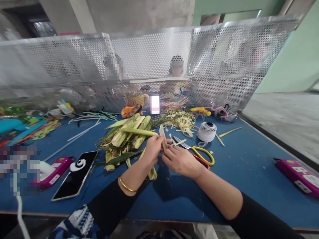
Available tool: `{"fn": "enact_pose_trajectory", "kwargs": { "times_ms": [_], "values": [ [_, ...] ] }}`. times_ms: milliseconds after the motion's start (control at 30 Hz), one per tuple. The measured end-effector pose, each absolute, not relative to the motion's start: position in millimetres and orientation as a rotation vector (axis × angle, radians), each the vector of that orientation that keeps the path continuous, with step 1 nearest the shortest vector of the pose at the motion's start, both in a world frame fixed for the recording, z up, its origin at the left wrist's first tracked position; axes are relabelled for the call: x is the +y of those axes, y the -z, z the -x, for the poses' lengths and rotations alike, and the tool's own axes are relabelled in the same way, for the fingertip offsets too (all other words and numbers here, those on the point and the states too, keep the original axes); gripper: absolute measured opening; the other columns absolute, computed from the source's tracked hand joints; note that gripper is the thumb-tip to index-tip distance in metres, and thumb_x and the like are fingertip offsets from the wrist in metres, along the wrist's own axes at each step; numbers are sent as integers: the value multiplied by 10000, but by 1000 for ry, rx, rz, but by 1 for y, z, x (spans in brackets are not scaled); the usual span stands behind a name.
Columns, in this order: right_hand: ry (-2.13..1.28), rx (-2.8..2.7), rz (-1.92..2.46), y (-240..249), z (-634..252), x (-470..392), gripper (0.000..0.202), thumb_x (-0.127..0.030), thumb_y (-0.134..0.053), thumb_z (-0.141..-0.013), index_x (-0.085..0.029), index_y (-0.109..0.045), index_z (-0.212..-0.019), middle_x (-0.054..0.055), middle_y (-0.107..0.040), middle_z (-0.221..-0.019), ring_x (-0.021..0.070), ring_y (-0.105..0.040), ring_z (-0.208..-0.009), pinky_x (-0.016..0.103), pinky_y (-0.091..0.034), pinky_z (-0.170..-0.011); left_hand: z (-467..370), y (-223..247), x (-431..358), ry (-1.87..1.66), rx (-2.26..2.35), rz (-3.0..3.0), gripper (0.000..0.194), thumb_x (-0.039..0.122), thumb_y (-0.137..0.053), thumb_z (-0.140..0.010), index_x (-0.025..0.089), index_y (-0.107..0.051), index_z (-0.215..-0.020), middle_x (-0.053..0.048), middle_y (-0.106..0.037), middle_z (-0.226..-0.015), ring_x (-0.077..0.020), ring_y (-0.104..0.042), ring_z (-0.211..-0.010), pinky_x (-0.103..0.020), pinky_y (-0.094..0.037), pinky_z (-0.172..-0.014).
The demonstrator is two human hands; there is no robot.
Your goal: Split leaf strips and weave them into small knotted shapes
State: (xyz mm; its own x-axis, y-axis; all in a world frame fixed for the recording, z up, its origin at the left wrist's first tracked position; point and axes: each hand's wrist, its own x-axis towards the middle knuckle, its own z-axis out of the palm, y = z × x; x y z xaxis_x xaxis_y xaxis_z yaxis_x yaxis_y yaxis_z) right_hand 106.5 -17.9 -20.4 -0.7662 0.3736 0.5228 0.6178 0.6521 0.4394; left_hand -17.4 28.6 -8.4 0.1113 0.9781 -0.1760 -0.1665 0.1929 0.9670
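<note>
A pale strip of corn husk (162,136) stands upright between my two hands, above the table. My left hand (153,148) pinches it from the left, with a gold bangle on that wrist. Closed on its lower part from the right is my right hand (181,160). Just left of my left hand lies a pile of green and yellow corn husks (129,132). Scissors (203,154) with yellow and red handles lie partly behind my right hand. A spool of white string (207,132) stands beyond them.
Shredded husk strips (180,120) heap at the back, near a lit phone (155,104). A dark phone (76,176) and a magenta device (56,171) lie left, another magenta device (299,176) right. Perforated metal screens (154,56) border the blue table (231,166); people sit behind.
</note>
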Motion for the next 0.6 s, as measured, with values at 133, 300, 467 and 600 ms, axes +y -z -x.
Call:
{"fn": "enact_pose_trajectory", "kwargs": {
  "times_ms": [133,300,467,600],
  "values": [
    [793,-2554,775,23,-102,-16,253,-109,-380,-935,-158,-581,-788,51,-581,-729,178,-529,-656,326,-399,-630,18,6,29,-1095,1073,-832,173,227,-567,-815,150,-565,-660,-10,-611,-601,-92,-548,-492,-213,-414,-507],
    [530,-2513,1232,13,-117,-26,132,-120,-465,-907,-151,-577,-971,79,-615,-875,189,-583,-750,302,-414,-637,26,4,36,-1181,1101,-839,224,247,-652,-757,148,-507,-618,58,-468,-538,-11,-328,-383,-165,-182,-375],
    [225,-2298,2107,15,-173,-41,107,-108,-564,-797,-97,-588,-901,151,-622,-852,260,-628,-767,322,-406,-630,29,3,44,-1168,1166,-1017,183,270,-681,-721,154,-550,-665,7,-568,-635,-29,-381,-420,-182,-140,-363],
    [-55,-2406,2011,19,-194,-44,484,-6,-498,-706,-86,-522,-1182,168,-625,-999,266,-630,-885,311,-399,-679,21,3,52,-1132,1236,-1098,138,242,-681,-710,160,-574,-680,-7,-601,-693,-36,-413,-443,-175,-148,-367]
  ]
}}
